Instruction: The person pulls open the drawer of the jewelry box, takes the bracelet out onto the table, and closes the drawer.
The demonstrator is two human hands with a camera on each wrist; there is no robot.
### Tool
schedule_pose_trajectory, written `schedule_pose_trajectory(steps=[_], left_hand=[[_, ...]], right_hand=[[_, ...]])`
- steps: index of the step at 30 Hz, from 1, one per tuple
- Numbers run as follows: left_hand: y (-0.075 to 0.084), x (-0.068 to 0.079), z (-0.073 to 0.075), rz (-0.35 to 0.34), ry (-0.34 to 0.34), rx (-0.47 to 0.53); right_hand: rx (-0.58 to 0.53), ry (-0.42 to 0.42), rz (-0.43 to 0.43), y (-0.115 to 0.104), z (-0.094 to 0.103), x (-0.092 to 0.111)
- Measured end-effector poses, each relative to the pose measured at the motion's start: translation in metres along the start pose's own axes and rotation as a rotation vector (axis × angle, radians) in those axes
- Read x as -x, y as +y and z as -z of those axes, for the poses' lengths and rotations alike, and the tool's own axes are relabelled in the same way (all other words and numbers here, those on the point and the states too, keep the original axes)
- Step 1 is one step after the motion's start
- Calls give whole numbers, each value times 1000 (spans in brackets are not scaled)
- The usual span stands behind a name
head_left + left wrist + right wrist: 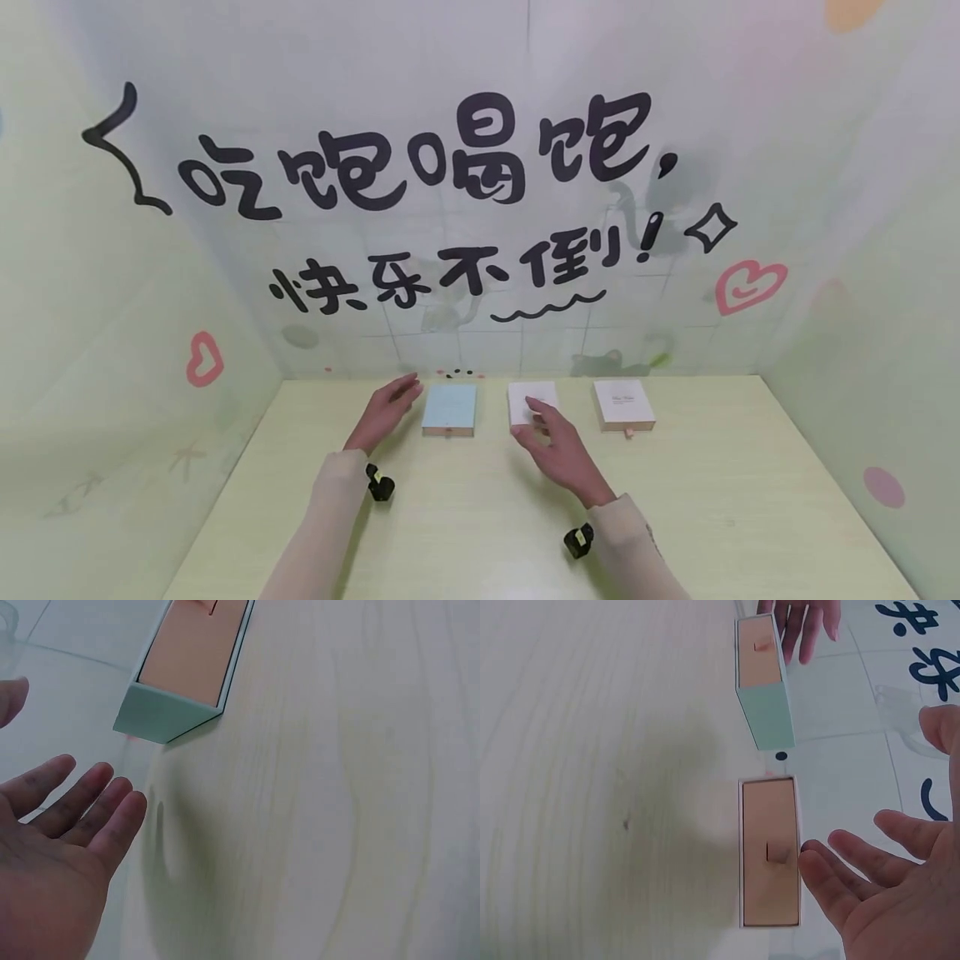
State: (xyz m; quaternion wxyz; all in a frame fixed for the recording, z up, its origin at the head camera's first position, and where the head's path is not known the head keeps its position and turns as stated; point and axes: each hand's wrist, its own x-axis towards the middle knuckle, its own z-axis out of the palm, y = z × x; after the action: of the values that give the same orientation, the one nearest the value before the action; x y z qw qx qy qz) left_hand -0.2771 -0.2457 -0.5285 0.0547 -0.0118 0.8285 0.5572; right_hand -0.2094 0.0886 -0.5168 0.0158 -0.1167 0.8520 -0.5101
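Note:
A light blue drawer box [448, 407] lies on the table, its tan front facing me. My left hand [384, 415] hovers just left of it with fingers relaxed; a gap between hand and box shows in the left wrist view. In the middle lies a white drawer box [519, 408], partly hidden under my right hand [561, 454]. Those fingers are loosely spread above it, near its top edge in the right wrist view; whether a fingertip touches I cannot tell. Small pull tab [778, 853] marks its tan front. Neither hand holds anything.
A second white drawer box [624, 402] with dark print and a pull tab lies at the right. The pale wooden table [480, 517] meets a printed back wall [480, 350] behind the boxes. Side walls [840, 400] flank it. Small black cameras [381, 485] hang at both wrists.

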Motion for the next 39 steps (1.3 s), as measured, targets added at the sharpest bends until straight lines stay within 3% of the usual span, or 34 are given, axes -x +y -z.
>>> schedule_pose_trajectory(steps=[9,19,27,33,39], left_hand=[[-1,-16,-6,26,-16,8],[-3,-30,-11,28,28,11],[-5,-37,-13,17,23,-18],[0,-36,-16,23,42,-30],[-1,-38,-18,27,65,-65]], right_hand=[[-21,23,44,-6,-16,-4],[-53,29,82,-15,-39,-11],[-68,14,49,-17,-54,-18],[-81,42,-5,-14,-68,-23],[-48,97,5,-12,-83,-31]])
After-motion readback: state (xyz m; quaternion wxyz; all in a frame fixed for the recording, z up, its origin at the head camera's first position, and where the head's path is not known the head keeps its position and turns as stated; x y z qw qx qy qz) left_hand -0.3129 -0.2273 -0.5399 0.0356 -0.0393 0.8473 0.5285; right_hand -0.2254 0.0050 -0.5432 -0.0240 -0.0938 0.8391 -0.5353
